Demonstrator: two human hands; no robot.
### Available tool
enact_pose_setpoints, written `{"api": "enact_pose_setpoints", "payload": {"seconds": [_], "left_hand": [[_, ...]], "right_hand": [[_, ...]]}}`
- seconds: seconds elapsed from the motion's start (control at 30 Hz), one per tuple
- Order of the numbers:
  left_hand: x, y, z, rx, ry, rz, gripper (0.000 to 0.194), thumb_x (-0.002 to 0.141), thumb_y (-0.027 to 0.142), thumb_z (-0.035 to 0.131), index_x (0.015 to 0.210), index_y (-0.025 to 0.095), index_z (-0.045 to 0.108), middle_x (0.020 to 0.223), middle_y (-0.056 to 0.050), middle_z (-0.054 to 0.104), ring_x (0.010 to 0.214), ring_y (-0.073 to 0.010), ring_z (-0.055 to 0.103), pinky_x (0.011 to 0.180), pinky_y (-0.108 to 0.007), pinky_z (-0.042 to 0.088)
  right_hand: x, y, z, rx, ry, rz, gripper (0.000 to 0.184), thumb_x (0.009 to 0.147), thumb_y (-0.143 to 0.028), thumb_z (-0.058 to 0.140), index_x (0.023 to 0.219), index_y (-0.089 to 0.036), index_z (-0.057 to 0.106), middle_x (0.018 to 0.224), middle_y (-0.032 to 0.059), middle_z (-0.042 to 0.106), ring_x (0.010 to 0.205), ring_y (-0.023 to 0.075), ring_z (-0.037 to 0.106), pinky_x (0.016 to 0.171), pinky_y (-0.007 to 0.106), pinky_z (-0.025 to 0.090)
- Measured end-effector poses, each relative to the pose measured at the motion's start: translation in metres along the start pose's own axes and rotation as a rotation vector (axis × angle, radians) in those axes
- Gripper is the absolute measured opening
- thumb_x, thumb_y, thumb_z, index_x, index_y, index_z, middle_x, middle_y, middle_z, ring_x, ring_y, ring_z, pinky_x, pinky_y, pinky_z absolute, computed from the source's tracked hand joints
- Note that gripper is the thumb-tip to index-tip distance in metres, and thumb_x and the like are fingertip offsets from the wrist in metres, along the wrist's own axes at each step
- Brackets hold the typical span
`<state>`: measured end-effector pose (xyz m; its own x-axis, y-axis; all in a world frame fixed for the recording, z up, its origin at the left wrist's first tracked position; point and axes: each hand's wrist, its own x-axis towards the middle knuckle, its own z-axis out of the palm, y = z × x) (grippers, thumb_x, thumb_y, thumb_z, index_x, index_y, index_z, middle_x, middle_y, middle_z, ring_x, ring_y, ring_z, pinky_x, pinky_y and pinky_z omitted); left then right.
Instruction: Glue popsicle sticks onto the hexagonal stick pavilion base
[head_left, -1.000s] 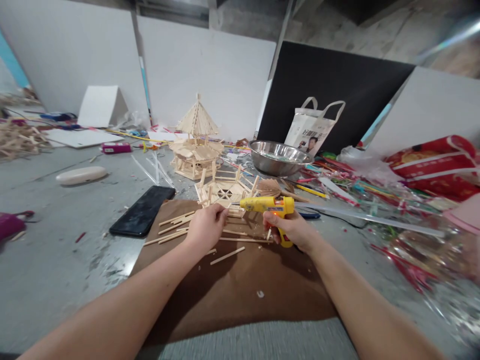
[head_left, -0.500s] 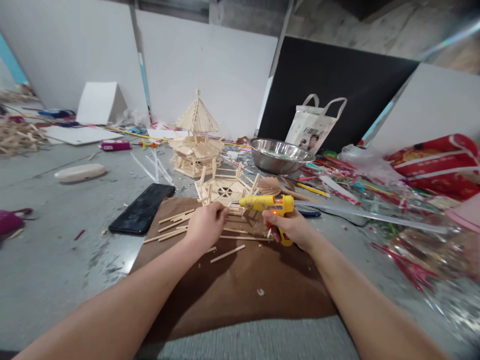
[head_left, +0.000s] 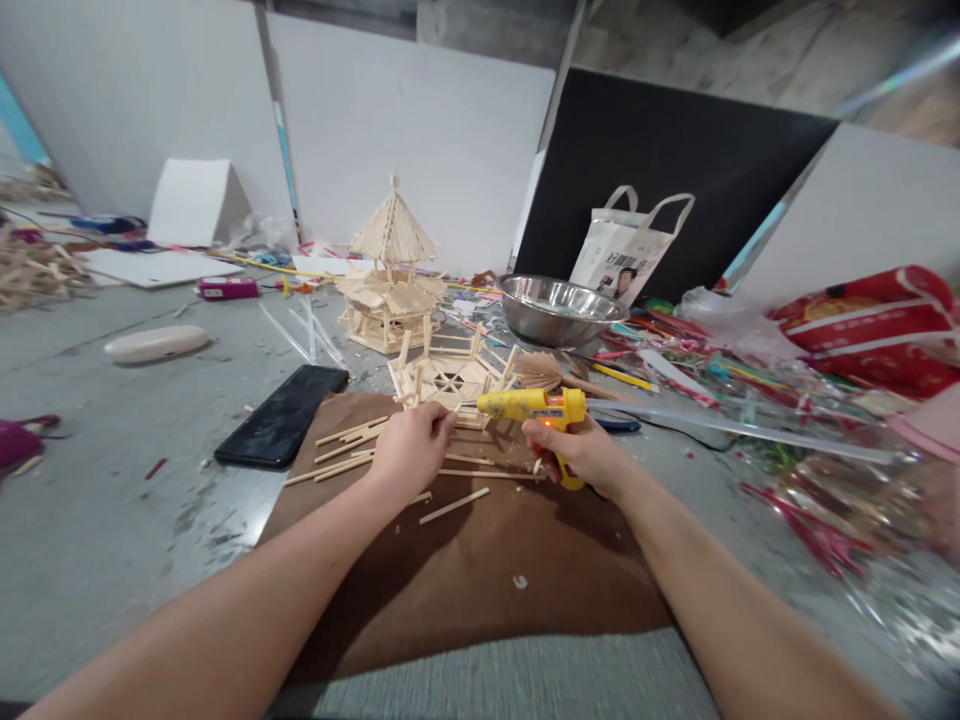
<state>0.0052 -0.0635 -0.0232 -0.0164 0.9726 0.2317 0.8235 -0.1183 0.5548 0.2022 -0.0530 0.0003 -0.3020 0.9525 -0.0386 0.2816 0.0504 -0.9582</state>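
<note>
My right hand (head_left: 566, 450) is wrapped round the handle of a yellow hot glue gun (head_left: 531, 404), with a long clear glue stick (head_left: 720, 425) trailing out of its back. The gun's nozzle points left, close to the fingertips of my left hand (head_left: 412, 445). Those fingers are pinched on a thin wooden stick, of which only a small end shows beside the nozzle. Just behind both hands stands a six-sided wooden stick frame (head_left: 450, 380) with short upright posts. Loose wooden sticks (head_left: 454, 506) lie on the brown sheet (head_left: 525, 610) under my hands.
Behind the frame is a pavilion model (head_left: 394, 270) with a pointed roof. A metal bowl (head_left: 562, 308) and a white bag (head_left: 626, 250) stand at the back right. A black phone (head_left: 283, 415) lies left of the sheet. Craft scraps (head_left: 750, 370) litter the right side.
Both hands hold almost the same pose, the nozzle still by the left fingertips. The whole view has shifted very slightly.
</note>
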Motion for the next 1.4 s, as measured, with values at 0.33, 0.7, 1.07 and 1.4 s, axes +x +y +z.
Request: {"api": "enact_pose_setpoints", "payload": {"seconds": [0.33, 0.7, 1.07, 1.4], "left_hand": [[-0.0004, 0.0009, 0.0001, -0.041, -0.018, -0.003, 0.028, 0.078, 0.034, 0.035, 0.07, 0.02, 0.058, 0.063, -0.001, 0.064, 0.063, -0.0161, 0.056, 0.056, -0.024, 0.035], [0.0, 0.001, -0.0005, -0.057, -0.029, -0.019, 0.031, 0.079, 0.034, 0.032, 0.067, 0.02, 0.057, 0.063, -0.001, 0.064, 0.063, -0.0164, 0.056, 0.057, -0.025, 0.035], [-0.0006, 0.0021, -0.0006, -0.061, -0.034, -0.011, 0.031, 0.079, 0.033, 0.031, 0.066, 0.02, 0.056, 0.063, -0.001, 0.063, 0.062, -0.0164, 0.056, 0.056, -0.025, 0.034], [-0.0006, 0.0019, -0.0002, -0.048, -0.037, 0.001, 0.031, 0.08, 0.033, 0.031, 0.066, 0.02, 0.055, 0.064, -0.002, 0.063, 0.063, -0.0165, 0.056, 0.057, -0.025, 0.035]], "right_hand": [[-0.0004, -0.0009, -0.0003, -0.001, 0.004, 0.003, 0.033, 0.06, -0.046, 0.06, 0.053, -0.016, 0.047, 0.042, -0.0069, 0.044, 0.029, 0.004, 0.04, 0.027, 0.017, 0.032], [-0.001, -0.001, -0.0007, 0.016, 0.005, 0.0, 0.036, 0.06, -0.048, 0.06, 0.053, -0.016, 0.048, 0.042, -0.0064, 0.044, 0.029, 0.0042, 0.041, 0.028, 0.017, 0.032], [-0.0002, -0.001, -0.001, 0.013, 0.026, -0.001, 0.033, 0.06, -0.046, 0.061, 0.053, -0.017, 0.048, 0.042, -0.0061, 0.045, 0.029, 0.0045, 0.04, 0.027, 0.018, 0.032], [-0.0018, -0.0044, -0.0008, 0.023, 0.027, 0.007, 0.034, 0.058, -0.047, 0.061, 0.053, -0.016, 0.047, 0.041, -0.007, 0.045, 0.028, 0.0032, 0.039, 0.027, 0.017, 0.033]]}}
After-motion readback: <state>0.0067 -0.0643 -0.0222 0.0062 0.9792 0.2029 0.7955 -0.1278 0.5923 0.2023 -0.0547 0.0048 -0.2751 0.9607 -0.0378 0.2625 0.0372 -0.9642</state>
